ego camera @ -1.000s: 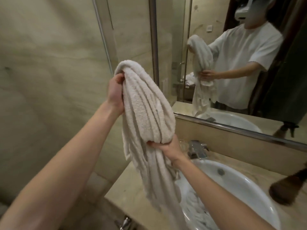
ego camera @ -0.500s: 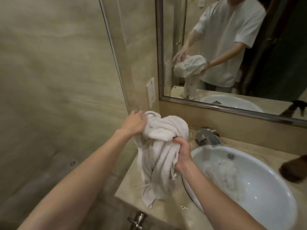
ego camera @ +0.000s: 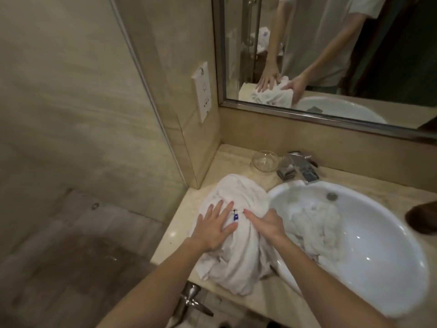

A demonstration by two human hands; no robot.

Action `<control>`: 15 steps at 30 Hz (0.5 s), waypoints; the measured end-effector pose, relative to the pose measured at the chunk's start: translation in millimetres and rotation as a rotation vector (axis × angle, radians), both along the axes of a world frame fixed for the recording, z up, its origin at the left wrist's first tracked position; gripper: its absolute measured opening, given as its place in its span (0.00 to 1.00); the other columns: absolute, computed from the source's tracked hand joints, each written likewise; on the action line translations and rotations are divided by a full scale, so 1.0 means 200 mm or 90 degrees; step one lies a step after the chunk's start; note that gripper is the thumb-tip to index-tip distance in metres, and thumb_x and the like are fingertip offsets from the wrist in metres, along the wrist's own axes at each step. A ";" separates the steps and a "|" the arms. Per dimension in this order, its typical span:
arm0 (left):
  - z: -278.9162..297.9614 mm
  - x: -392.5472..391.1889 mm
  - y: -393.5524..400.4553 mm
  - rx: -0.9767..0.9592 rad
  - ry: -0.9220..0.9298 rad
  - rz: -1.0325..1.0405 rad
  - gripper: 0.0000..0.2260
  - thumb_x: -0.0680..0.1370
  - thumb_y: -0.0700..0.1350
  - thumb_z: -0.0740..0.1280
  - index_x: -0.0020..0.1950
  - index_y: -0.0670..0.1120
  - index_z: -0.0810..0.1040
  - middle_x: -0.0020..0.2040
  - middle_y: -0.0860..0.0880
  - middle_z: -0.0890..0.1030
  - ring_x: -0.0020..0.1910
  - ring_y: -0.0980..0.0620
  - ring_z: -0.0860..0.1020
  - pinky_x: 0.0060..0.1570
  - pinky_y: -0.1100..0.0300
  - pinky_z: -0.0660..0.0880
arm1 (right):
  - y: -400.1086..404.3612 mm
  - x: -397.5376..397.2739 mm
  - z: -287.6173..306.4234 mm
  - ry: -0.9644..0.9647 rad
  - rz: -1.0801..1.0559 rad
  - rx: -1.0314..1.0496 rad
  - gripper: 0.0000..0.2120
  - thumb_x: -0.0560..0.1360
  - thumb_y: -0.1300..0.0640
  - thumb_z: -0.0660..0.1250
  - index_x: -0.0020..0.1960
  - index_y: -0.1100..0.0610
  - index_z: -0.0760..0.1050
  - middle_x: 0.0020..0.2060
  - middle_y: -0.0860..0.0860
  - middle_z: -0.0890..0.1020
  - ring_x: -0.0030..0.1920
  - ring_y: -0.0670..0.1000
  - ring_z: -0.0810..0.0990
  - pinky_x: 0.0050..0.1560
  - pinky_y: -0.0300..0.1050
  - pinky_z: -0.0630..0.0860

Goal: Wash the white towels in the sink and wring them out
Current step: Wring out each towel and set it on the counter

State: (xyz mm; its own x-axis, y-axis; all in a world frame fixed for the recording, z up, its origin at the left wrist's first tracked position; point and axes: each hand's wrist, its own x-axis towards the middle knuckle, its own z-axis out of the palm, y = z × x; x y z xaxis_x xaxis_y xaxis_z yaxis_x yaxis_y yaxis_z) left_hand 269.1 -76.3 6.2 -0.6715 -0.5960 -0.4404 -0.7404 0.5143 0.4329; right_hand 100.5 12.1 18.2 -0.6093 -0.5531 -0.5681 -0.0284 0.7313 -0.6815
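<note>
My left hand (ego camera: 216, 227) lies flat, fingers spread, on the bunched towel (ego camera: 233, 247) on the tabletop (ego camera: 170, 235), left of the sink (ego camera: 378, 268); my right hand (ego camera: 267, 223) pinches a fold. A second towel (ego camera: 312, 223) sits in the basin, nearer my right hand, with the glass bowl (ego camera: 264, 161) and faucet (ego camera: 298, 168) behind.
</note>
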 end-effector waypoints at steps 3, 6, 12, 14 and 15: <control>-0.03 -0.03 0.02 -0.060 -0.006 0.030 0.28 0.81 0.67 0.47 0.78 0.65 0.37 0.81 0.53 0.37 0.80 0.48 0.39 0.75 0.38 0.38 | 0.03 -0.06 0.02 0.177 0.081 -0.098 0.45 0.71 0.36 0.73 0.78 0.56 0.58 0.74 0.57 0.66 0.75 0.59 0.63 0.71 0.50 0.63; -0.05 -0.06 0.06 -0.104 0.000 0.097 0.28 0.83 0.61 0.49 0.78 0.64 0.37 0.81 0.46 0.40 0.80 0.47 0.40 0.76 0.40 0.38 | 0.03 -0.01 -0.08 0.174 0.260 -0.113 0.40 0.75 0.32 0.62 0.80 0.38 0.45 0.81 0.51 0.44 0.80 0.56 0.39 0.78 0.55 0.45; -0.10 -0.05 0.06 -0.131 0.082 0.163 0.24 0.84 0.53 0.51 0.78 0.65 0.46 0.82 0.50 0.44 0.80 0.49 0.43 0.78 0.46 0.44 | -0.05 0.26 -0.31 0.079 0.172 -0.218 0.29 0.78 0.31 0.51 0.75 0.29 0.43 0.81 0.47 0.38 0.79 0.46 0.33 0.80 0.53 0.40; -0.12 -0.02 0.00 -0.133 0.106 0.152 0.24 0.82 0.55 0.49 0.78 0.65 0.49 0.82 0.53 0.44 0.80 0.49 0.44 0.78 0.47 0.45 | -0.08 0.30 -0.32 0.089 0.147 -0.256 0.30 0.74 0.29 0.48 0.75 0.29 0.45 0.81 0.47 0.40 0.79 0.43 0.35 0.80 0.51 0.39; -0.12 -0.01 -0.03 -0.132 0.116 0.147 0.25 0.80 0.57 0.47 0.78 0.65 0.50 0.82 0.53 0.44 0.80 0.49 0.44 0.78 0.47 0.45 | -0.10 0.31 -0.32 0.088 0.137 -0.269 0.30 0.74 0.29 0.47 0.75 0.30 0.46 0.81 0.48 0.41 0.79 0.43 0.36 0.79 0.47 0.37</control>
